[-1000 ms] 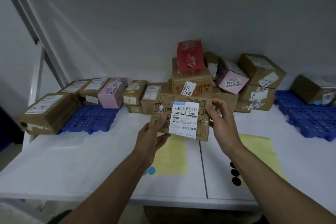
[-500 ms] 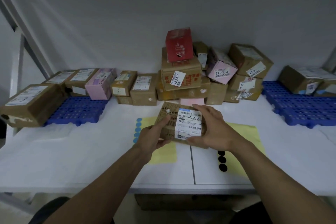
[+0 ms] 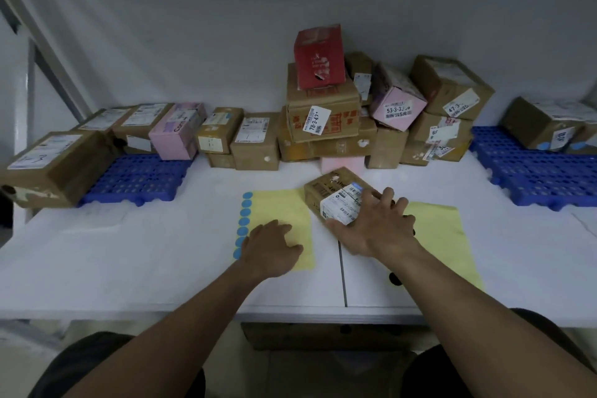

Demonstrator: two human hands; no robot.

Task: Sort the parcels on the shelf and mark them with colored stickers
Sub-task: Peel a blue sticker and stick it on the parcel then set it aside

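Note:
A small brown parcel [image 3: 326, 194] with a white barcode label lies on the white shelf [image 3: 129, 255], between two yellow sheets. My right hand [image 3: 371, 223] rests on top of it, fingers spread over the label, holding it down. My left hand [image 3: 273, 249] lies on the left yellow sheet [image 3: 277, 207], fingers curled, holding nothing, beside a column of blue round stickers [image 3: 245, 220]. The right yellow sheet [image 3: 442, 236] has black round stickers [image 3: 394, 278], mostly hidden by my right forearm.
A pile of brown, pink and red parcels [image 3: 323, 119] stands against the back wall. A blue pallet [image 3: 139, 178] at the left and another blue pallet [image 3: 533, 168] at the right carry boxes. More parcels line the back left.
The parcel, held up in both hands before, came down onto the shelf. My left hand let go and moved onto the left yellow sheet. My right hand stays on the parcel.

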